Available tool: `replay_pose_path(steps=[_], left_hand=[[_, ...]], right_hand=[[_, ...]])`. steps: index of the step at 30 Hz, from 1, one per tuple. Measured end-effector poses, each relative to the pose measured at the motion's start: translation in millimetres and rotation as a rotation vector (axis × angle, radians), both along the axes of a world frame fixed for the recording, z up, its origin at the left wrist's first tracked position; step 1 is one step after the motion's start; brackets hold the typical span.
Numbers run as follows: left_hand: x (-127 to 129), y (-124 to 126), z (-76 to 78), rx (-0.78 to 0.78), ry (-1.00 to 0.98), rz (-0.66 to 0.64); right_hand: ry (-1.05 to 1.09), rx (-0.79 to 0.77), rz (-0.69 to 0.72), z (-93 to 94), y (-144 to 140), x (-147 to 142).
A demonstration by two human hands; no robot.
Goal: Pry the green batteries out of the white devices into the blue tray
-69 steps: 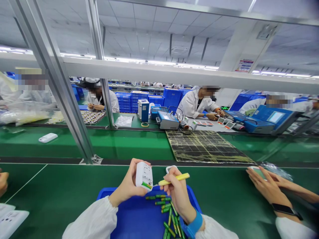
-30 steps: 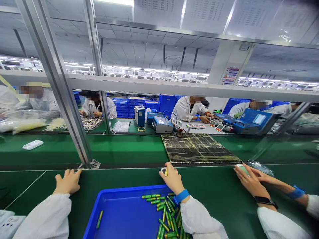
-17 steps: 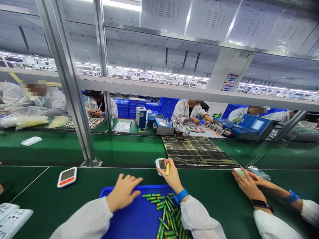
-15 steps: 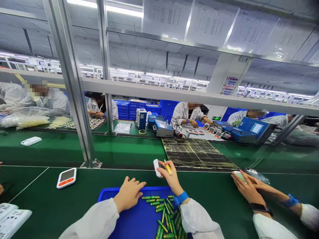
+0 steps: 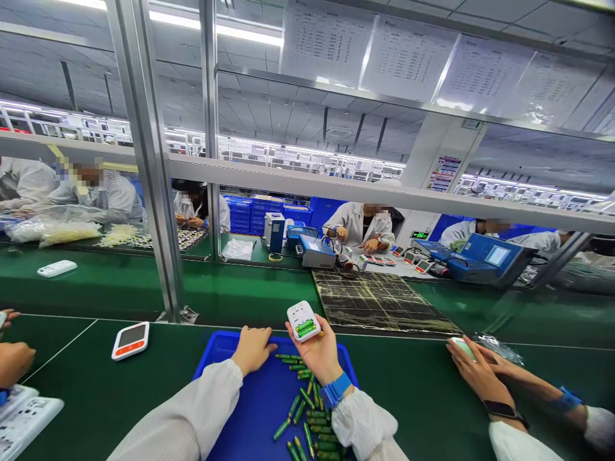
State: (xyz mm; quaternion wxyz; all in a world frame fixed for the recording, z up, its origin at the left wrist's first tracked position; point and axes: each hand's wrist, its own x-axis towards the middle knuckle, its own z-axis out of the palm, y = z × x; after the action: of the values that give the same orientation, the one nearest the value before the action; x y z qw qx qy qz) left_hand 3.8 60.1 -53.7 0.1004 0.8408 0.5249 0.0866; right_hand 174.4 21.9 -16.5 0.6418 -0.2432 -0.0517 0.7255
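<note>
In my right hand (image 5: 323,351) is a white handheld device (image 5: 302,315), its back facing me. Green batteries (image 5: 305,328) lie side by side in its open compartment. A small yellowish end shows by the fingers; most of that item is hidden. My left hand (image 5: 254,349) is at the far rim of a blue tray (image 5: 218,342), fingers curled over the edge. Many loose green batteries (image 5: 319,422) lie in the tray, mostly on its right side, below my right wrist.
A white and orange device with a screen (image 5: 131,340) lies left on the green bench. White devices (image 5: 31,416) are stacked at lower left, near a co-worker's hand (image 5: 14,363). At right, another co-worker's hands (image 5: 480,368) hold a device. A metal post (image 5: 156,192) rises beyond the bench.
My right hand has turned the device, bringing its battery side into view. The tray sits farther forward and its batteries have shifted. My left hand has gone from spread fingers to curled at the rim.
</note>
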Motion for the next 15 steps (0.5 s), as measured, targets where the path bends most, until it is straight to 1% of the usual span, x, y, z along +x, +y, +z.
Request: replay_pose_path(steps=[3,5,8,10,12,14,15], left_hand=[[-1.7,-2.3,-0.5,-0.014,-0.04,0.029],[-3.6,-7.4,1.9,-0.009,-0.096,0.044],[-2.6,-21.0,7.7,0.041,-0.208,0.014],[2.7,-31.6,10.4,0.053,-0.382,-0.033],[11.1,-40.6,10.8,0.019,-0.621,-0.042],[20.2,-46.8,9.6,-0.018,-0.838,0.009],[24.3,-49.0,9.0,-0.023,-0.912,0.052]], right_hand=[[0.057,-0.013,-0.001,-10.5,-1.2,0.3],[0.079,-0.006,0.009,-14.1,-2.8,0.6],[0.094,0.028,0.048,-15.5,-5.3,-0.7],[0.083,0.056,0.084,-14.9,-7.9,-3.5],[0.062,0.069,0.112,-13.1,-12.2,-8.2],[0.052,0.068,0.129,-10.4,-17.8,-14.5],[0.054,0.064,0.14,-8.7,-20.7,-17.9]])
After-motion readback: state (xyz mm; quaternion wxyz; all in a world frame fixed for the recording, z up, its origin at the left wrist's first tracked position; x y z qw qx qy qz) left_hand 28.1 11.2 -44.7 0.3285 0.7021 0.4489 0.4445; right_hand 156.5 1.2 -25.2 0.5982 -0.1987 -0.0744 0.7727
